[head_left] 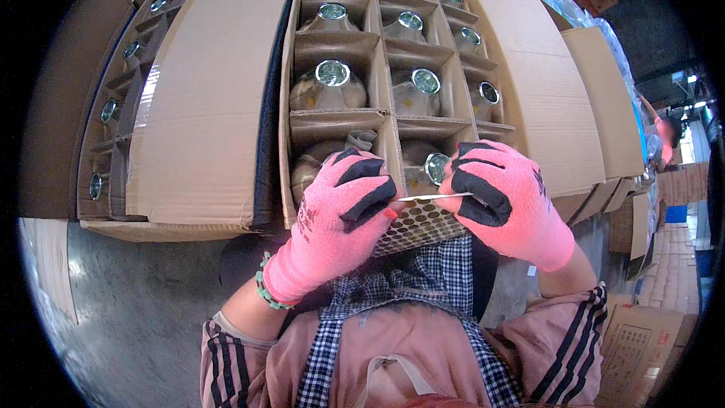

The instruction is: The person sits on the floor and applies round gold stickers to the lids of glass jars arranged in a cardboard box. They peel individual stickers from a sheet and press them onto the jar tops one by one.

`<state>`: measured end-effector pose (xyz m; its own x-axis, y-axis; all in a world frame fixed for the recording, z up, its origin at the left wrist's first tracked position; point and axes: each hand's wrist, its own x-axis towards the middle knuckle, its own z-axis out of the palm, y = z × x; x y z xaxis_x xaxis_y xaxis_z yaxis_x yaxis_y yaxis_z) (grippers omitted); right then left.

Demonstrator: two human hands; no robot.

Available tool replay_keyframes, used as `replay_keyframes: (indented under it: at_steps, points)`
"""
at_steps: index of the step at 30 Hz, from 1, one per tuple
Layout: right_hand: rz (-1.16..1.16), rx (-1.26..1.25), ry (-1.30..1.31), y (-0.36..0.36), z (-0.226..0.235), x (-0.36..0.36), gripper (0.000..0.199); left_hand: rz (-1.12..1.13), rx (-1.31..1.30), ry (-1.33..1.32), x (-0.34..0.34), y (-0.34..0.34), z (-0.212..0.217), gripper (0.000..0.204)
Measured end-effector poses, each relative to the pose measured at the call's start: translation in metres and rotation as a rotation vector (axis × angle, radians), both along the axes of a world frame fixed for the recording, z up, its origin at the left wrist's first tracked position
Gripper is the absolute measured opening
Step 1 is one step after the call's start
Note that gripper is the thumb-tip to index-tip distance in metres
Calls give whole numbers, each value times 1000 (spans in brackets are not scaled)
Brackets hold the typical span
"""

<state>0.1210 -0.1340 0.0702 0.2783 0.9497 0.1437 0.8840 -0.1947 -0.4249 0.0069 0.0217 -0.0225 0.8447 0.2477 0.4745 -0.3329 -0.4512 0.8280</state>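
My left hand (340, 196), in a pink glove with black patches and some fingertips bare, pinches the left end of a thin white strip. My right hand (502, 200), gloved alike, pinches its right end. The strip looks like the upper edge of a sheet of round brownish-gold stickers (415, 228), which hangs below it in front of my apron. Just beyond my hands, clear glass bottles (331, 87) with round mouths stand upright in the cells of a divided carton (340, 117). A crumpled greyish piece (362, 140) shows at the mouth of the nearest left bottle, partly hidden by my left hand.
Another divided carton with glass bottles (108, 111) stands at the left, beside a wide cardboard flap (208, 91). Open flaps (540, 83) spread at the right. More boxes (646, 347) stand lower right. Far right, a person in pink (666, 136) is partly visible.
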Motion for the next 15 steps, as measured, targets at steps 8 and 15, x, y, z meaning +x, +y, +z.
replay_keyframes:
  at_steps: [8, 15]
  points:
    - [29, -45, -74, 8, 5, -4, 21, 16, -119, -29, -5, 3, 7, 13]
    - [95, 66, -259, 22, 12, -13, 21, -40, -143, -78, -5, 10, 2, 17]
